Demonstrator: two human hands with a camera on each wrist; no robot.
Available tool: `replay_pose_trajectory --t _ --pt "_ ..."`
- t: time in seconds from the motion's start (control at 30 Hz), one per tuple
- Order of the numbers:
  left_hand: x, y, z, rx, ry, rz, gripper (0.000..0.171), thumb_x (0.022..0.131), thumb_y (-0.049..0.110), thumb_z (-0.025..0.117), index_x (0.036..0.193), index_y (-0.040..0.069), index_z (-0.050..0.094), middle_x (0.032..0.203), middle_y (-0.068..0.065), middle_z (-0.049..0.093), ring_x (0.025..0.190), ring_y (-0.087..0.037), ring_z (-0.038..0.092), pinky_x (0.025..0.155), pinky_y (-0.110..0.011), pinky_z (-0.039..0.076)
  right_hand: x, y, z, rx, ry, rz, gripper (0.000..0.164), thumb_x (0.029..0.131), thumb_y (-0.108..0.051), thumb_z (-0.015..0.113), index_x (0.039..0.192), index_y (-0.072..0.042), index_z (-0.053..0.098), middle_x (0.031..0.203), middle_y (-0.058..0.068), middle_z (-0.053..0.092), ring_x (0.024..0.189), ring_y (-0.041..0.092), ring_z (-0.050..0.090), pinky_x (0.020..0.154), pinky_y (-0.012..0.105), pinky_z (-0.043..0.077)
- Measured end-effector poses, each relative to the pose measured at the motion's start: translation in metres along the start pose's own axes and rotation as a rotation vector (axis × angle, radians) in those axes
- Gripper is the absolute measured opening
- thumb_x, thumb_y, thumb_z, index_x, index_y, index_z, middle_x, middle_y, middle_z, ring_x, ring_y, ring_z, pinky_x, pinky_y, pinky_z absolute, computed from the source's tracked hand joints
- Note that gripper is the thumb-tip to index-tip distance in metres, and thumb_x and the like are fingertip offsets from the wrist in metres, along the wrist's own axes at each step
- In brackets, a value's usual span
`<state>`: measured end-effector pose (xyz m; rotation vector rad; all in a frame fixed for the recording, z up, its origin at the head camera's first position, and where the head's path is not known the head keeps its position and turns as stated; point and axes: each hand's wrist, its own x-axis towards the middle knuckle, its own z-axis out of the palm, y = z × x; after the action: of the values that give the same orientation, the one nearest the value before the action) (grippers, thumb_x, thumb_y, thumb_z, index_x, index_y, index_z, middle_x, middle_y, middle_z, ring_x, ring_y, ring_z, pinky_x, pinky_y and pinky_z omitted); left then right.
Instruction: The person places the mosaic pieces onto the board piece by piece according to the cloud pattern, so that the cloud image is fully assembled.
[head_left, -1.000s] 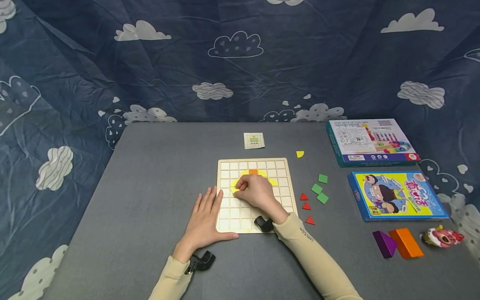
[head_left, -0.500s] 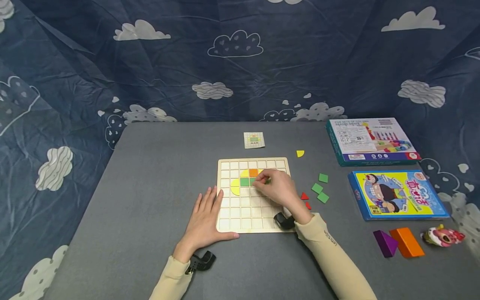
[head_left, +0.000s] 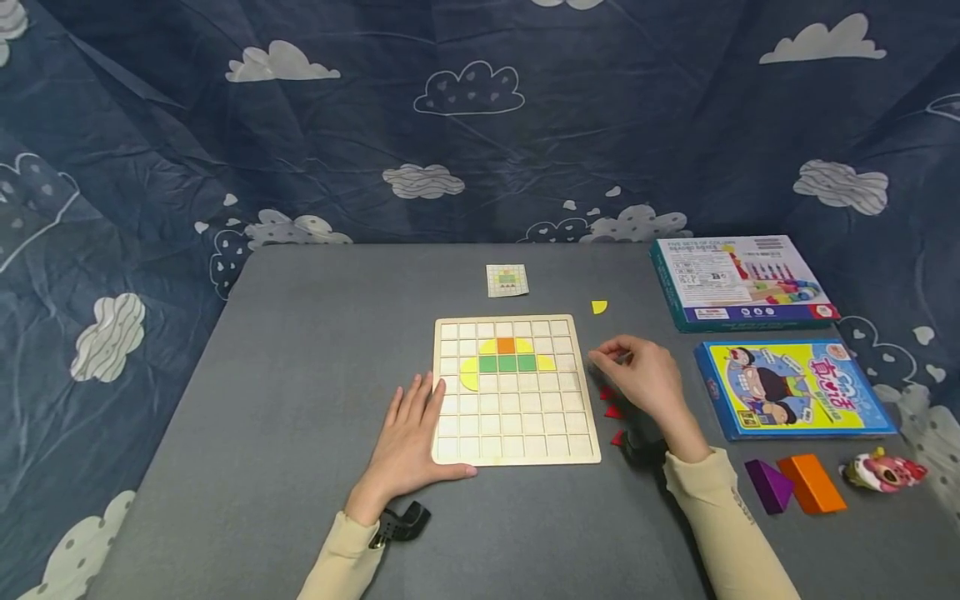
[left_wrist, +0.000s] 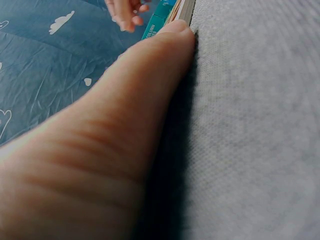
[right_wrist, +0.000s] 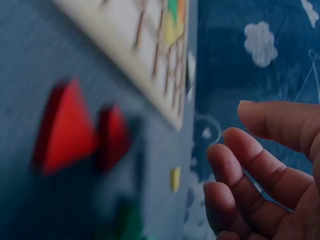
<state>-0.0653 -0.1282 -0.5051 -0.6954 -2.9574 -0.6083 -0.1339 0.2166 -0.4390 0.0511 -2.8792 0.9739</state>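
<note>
Wooden grid board [head_left: 497, 427] lies flat at the centre of the frame on the grey tabletop [head_left: 300, 375]. Upper half of the board: orange square [head_left: 506, 345] in one cell, yellow pieces [head_left: 469, 379] either side and at the flanks, row of three green squares [head_left: 507, 363] directly below the orange.

Left hand [head_left: 408, 442], lower centre: fingers spread along the board's left edge, thumb by its lower left corner. Grip apart, palm down.

Right hand [head_left: 641, 375], right of centre, beyond the board's right edge. Grip apart: right wrist view shows a gap between thumb and bent fingers. Near it, three red triangles [head_left: 612, 412] in a loose column just beside the board; blurred green piece [right_wrist: 129, 220] at the bottom of that wrist view.

Loose yellow quarter-round [head_left: 599, 307] off the board's upper right corner. Small patterned card [head_left: 507, 281] above the board, upper centre.

Right side of frame: white-topped box [head_left: 746, 279] above a blue-edged box [head_left: 795, 387]; below them purple block [head_left: 770, 486], orange block [head_left: 812, 483], small figurine [head_left: 885, 472]. Dark blue cloud-print cloth [head_left: 315, 167] across the top.
</note>
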Motion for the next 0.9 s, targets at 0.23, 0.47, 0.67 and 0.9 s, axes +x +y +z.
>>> replay_pose_trajectory --t 0.23,0.47,0.67,0.9 --pt "0.000 -0.001 0.000 -0.003 0.001 0.001 0.124 0.066 0.084 0.054 0.152 0.003 0.014 0.156 -0.019 0.011 0.143 -0.030 0.003 0.114 -0.044 0.000 -0.010 0.027 -0.013 -0.011 0.007 0.012 0.023 0.086 -0.026 0.072 0.091 -0.004 0.070 0.076 0.007 0.064 0.058 0.019 0.049 0.048 0.031 0.036" --pt "0.001 -0.002 0.000 0.013 -0.028 -0.016 0.125 0.066 0.082 0.058 0.153 0.006 0.010 0.157 -0.017 0.007 0.143 -0.027 -0.001 0.114 -0.042 -0.003 -0.014 0.039 -0.018 -0.060 -0.042 0.045 0.030 0.084 -0.028 0.073 0.094 -0.001 0.069 0.082 0.010 0.064 0.067 0.022 0.053 0.053 0.032 0.036" --pt "0.001 -0.001 0.000 0.012 -0.043 -0.026 0.125 0.066 0.082 0.058 0.153 0.007 0.009 0.157 -0.016 0.006 0.143 -0.026 -0.002 0.114 -0.041 -0.005 -0.015 0.044 -0.017 -0.087 -0.090 0.093 0.034 0.082 -0.027 0.075 0.100 0.002 0.067 0.089 0.014 0.061 0.074 0.026 0.051 0.057 0.035 0.037" --pt "0.001 -0.001 -0.001 0.009 -0.038 -0.021 0.125 0.066 0.081 0.059 0.153 0.006 0.011 0.157 -0.016 0.007 0.143 -0.026 -0.001 0.114 -0.041 -0.004 -0.013 0.043 -0.015 -0.103 -0.113 0.107 0.034 0.082 -0.024 0.074 0.100 0.003 0.064 0.091 0.016 0.058 0.079 0.030 0.050 0.063 0.039 0.039"
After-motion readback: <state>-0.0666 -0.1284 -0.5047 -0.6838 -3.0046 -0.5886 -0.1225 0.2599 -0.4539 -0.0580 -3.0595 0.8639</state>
